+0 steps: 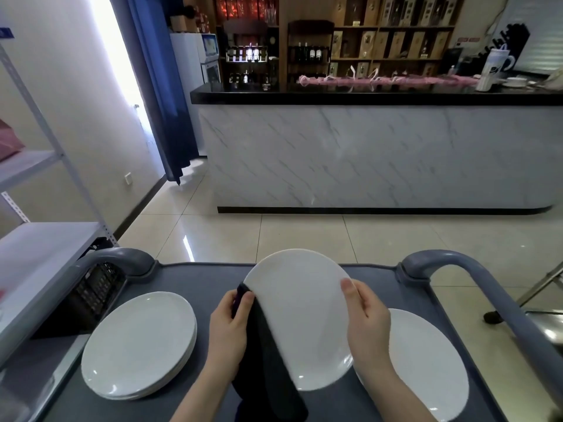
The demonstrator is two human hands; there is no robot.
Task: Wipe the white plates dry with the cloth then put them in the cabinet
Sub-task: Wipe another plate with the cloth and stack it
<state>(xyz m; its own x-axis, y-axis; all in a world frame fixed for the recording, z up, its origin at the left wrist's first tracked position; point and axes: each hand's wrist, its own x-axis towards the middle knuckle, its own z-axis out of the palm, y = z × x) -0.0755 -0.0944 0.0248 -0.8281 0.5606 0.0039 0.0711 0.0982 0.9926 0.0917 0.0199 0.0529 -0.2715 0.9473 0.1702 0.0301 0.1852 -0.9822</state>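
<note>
I hold a white plate (301,318) tilted up above the grey cart (189,278). My right hand (367,318) grips its right rim, thumb on the face. My left hand (228,327) holds a dark cloth (265,354) against the plate's left edge, and the cloth hangs down below the plate. On the cart's left lies a stack of white plates (138,345). Another white plate (426,363) lies at the right, partly hidden by my right hand and the held plate.
The cart has grey handles at the left (122,260) and right (475,269). A metal shelf rack (36,239) stands at the left. Across the tiled floor is a marble-fronted bar counter (365,153) with bottle shelves behind it.
</note>
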